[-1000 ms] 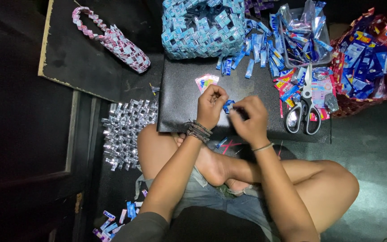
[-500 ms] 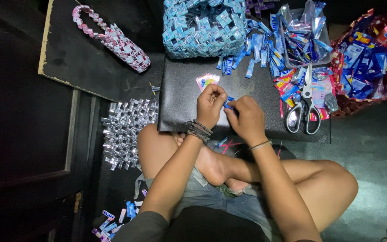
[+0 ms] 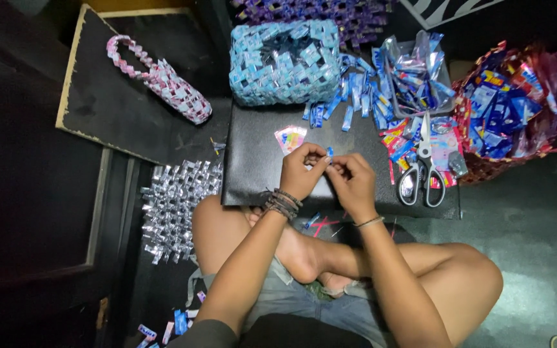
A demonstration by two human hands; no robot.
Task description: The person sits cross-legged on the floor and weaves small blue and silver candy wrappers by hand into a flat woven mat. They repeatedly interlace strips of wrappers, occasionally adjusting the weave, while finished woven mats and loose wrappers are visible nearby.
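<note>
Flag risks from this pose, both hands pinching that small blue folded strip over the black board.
1. The blue folded strip is tiny and pinched only by fingertips of the left hand and right hand; it could slip or unfold.
2. The scissors lie close beside the right hand with handles toward the person; a sideways reach might knock them.
3. The loose blue strips near the black board edge could scatter if brushed.

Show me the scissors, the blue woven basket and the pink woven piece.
Scissors (image 3: pixel 423 169): head view, point on the pivot just above the two handles.
Blue basket (image 3: pixel 253 80): head view, point on its left woven wall.
Pink piece (image 3: pixel 174 90): head view, point on its wide woven body.
</note>
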